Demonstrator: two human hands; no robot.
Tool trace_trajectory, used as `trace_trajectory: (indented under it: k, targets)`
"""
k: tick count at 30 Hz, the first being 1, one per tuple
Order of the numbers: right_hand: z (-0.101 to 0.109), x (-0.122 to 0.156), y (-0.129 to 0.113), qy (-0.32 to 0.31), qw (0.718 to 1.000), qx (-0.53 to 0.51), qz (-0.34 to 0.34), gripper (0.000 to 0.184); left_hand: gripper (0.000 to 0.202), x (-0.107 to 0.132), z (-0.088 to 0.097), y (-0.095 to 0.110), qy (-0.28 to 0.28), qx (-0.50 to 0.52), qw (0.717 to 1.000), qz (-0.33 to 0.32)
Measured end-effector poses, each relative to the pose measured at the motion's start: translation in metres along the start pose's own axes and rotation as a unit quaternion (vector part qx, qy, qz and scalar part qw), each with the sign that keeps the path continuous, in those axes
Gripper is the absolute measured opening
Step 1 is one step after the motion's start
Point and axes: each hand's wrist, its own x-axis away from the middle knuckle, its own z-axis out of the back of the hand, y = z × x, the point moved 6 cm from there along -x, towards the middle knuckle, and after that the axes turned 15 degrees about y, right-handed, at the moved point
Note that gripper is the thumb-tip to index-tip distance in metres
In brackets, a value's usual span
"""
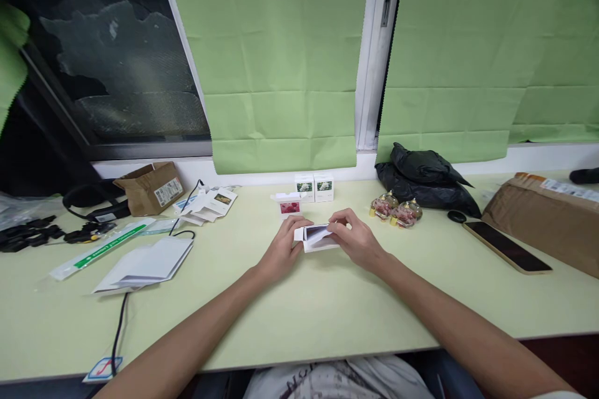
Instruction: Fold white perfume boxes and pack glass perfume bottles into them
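Note:
Between my two hands is a small white cardboard box (pixel 322 247), its near end open and its inside showing. My left hand (pixel 283 245) grips the box's left side, fingers behind and thumb in front. On the right, my right hand (pixel 356 238) pinches the box's edge or a flap; the exact fold is hidden by the fingers. Just beyond stands an open white box with a pink picture (pixel 290 206). Behind it, two closed white boxes (pixel 314 188) with flower pictures stand side by side near the wall.
Ornate glass bottles (pixel 397 210) stand to the right, before black plastic bags (pixel 425 177). A phone (pixel 508 247) lies beside a large brown parcel (pixel 547 218). Flattened white cartons (pixel 145 265), a black cable (pixel 119 330) and a small brown box (pixel 152 190) lie left.

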Motion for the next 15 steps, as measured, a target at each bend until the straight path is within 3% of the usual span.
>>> trace_trajectory:
  k: [7,15]
  targets:
    - [0.002,-0.002,-0.003,-0.008,0.999,0.029,0.043,0.022,0.069,0.004,0.0,0.002,-0.011,-0.03,0.999,-0.011]
    - [0.002,-0.007,-0.012,-0.03,0.991,0.07,0.108,0.022,0.067,0.006,0.003,0.0,0.011,-0.05,0.998,-0.034]
